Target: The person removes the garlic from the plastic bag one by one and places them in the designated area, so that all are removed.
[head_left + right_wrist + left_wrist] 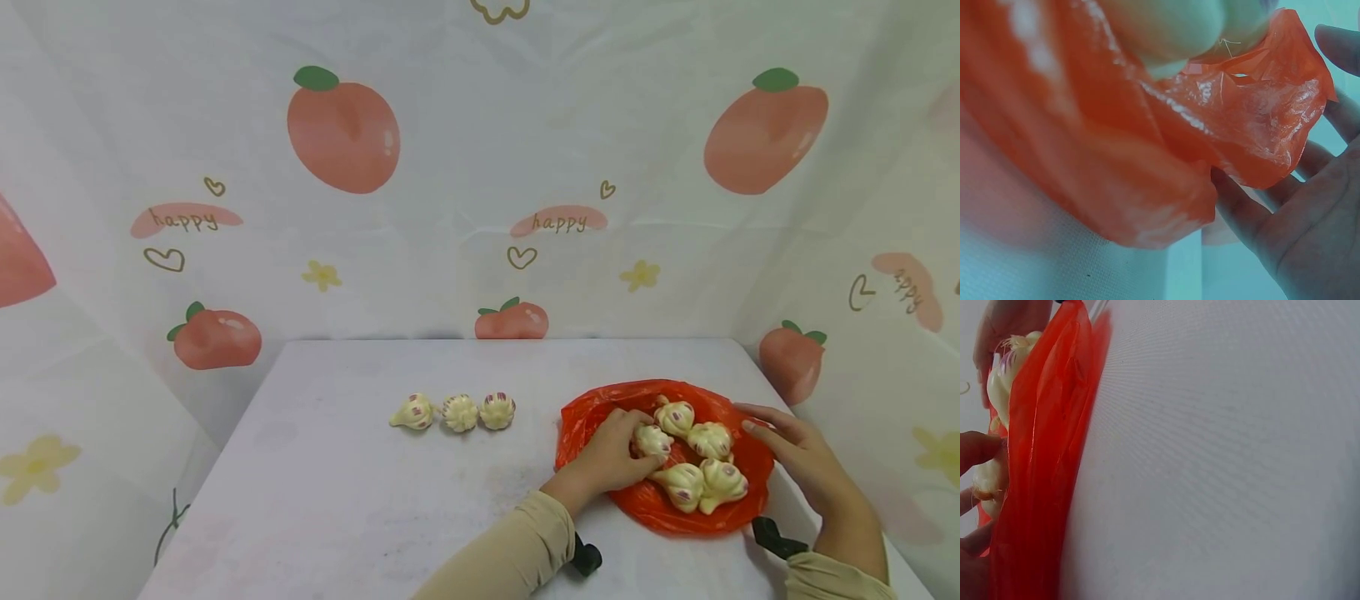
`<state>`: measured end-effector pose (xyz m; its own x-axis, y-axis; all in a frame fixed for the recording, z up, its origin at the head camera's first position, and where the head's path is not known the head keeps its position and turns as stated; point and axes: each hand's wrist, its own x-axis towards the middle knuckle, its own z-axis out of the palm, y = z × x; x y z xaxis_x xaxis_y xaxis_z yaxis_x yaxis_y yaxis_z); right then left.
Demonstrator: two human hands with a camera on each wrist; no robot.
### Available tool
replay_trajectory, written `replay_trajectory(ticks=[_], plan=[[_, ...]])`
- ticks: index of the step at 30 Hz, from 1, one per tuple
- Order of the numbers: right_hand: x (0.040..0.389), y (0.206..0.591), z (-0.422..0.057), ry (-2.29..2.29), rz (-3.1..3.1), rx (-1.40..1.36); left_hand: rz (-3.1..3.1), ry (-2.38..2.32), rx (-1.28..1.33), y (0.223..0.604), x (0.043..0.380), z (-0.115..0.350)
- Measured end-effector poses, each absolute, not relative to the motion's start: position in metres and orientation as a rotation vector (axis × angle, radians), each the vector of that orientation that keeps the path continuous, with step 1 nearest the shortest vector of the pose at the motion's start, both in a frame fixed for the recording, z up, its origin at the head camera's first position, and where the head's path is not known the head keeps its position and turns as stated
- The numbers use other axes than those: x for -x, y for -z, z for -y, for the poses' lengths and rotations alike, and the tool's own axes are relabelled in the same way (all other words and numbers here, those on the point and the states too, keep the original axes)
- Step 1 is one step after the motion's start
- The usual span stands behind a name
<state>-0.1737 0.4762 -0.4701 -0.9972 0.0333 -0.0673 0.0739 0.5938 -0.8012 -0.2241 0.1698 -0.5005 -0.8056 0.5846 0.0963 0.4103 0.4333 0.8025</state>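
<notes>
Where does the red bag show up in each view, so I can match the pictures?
Head: the red bag lies right of centre on the table.
Left wrist: the red bag runs top to bottom, left of centre.
Right wrist: the red bag stretches from the upper left to right of centre.
Shared landmark: the garlic in the bag.

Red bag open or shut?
Open: in the head view the red bag is spread wide, its mouth facing up, with five garlic bulbs visible inside.
</notes>
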Motion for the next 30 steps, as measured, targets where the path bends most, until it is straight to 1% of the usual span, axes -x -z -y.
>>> replay_trajectory(ticks=[13,19,30], plan=[[0.174,0.470,-0.476,1.423,-2.772,-0.055,-2.477,-1.364,-0.852,0.495,0.222,-0.166],[0.174,0.470,-0.477,1.388,-2.761,-0.091,-2.483,-1.385,-0.865,0.490,0.221,-0.162],[0.173,0.470,-0.475,1.377,-2.754,-0.107,-2.539,-1.497,-0.885,0.481,0.228,-0.145]])
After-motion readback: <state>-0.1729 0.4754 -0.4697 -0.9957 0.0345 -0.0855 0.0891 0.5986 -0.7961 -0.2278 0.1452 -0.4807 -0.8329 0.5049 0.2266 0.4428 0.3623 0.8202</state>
